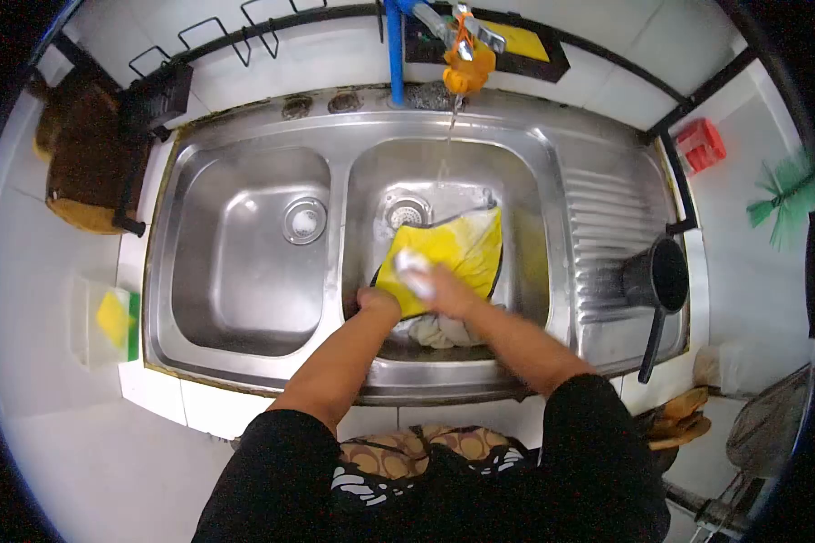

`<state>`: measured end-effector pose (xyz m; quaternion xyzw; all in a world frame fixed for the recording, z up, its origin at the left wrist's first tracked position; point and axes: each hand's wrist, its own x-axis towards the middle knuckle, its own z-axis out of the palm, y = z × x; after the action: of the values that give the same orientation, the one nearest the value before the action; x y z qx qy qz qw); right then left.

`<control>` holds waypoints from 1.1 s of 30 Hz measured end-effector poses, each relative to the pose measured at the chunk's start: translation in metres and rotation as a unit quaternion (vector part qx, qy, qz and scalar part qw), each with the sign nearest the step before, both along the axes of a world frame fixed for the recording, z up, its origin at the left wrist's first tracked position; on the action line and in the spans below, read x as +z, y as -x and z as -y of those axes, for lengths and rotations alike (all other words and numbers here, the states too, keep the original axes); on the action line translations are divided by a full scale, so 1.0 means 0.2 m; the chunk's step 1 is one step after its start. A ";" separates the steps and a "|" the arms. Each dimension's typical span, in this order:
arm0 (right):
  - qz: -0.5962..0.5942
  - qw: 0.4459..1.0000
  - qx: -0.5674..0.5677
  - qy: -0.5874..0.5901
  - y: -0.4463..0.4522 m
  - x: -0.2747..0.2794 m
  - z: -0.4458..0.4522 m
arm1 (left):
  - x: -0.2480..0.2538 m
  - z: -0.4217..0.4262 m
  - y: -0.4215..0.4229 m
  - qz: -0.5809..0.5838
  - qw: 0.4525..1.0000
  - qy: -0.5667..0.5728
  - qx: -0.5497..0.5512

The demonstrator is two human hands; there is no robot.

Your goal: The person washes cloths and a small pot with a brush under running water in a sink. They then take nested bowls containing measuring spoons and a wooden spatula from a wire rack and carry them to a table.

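A yellow cloth (pixel 466 249) with dark edging is spread in the right sink basin (pixel 525 235), with whitish suds on its upper right part. My left hand (pixel 380 303) grips its lower left corner, the fingers partly hidden. Over the cloth, my right hand (pixel 448 294) is closed around a small white object (pixel 413 271) that looks like a bar of soap, smeared by motion. A wet, pale cloth (pixel 442 333) lies bunched below the yellow one, near the basin's front wall. Water runs from the faucet (pixel 466 45) into the basin behind the cloth.
The left basin (pixel 244 281) has a drain strainer. On the ribbed drainboard (pixel 607 195) stands a black dipper (pixel 668 276), handle toward me. A clear holder with a yellow-green sponge (pixel 116 326) is at the left. A black rack bar (pixel 335 13) crosses behind the sink.
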<state>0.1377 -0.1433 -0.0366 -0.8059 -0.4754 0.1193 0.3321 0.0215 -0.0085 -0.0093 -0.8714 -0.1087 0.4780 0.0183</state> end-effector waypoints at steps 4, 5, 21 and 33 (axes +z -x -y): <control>0.069 0.964 -0.178 0.183 -0.28 0.12 0.12 | -0.06 -0.01 0.01 0.014 1.000 0.010 0.023; 0.091 0.943 -0.240 0.211 -0.33 0.15 0.12 | -0.09 -0.01 0.01 0.018 1.000 -0.001 0.020; -0.244 0.891 -0.278 -0.263 -0.30 0.09 0.06 | 0.56 -0.14 -0.15 0.571 0.807 0.138 0.057; -0.300 0.901 -0.138 -0.283 -0.35 0.50 -0.15 | 1.78 -0.18 -0.74 0.656 0.702 0.053 -0.271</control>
<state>0.2081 -0.1133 0.0630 -0.6615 -0.2510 0.1692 0.6861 0.1698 0.0281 0.3466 -0.9561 0.1730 -0.2352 0.0246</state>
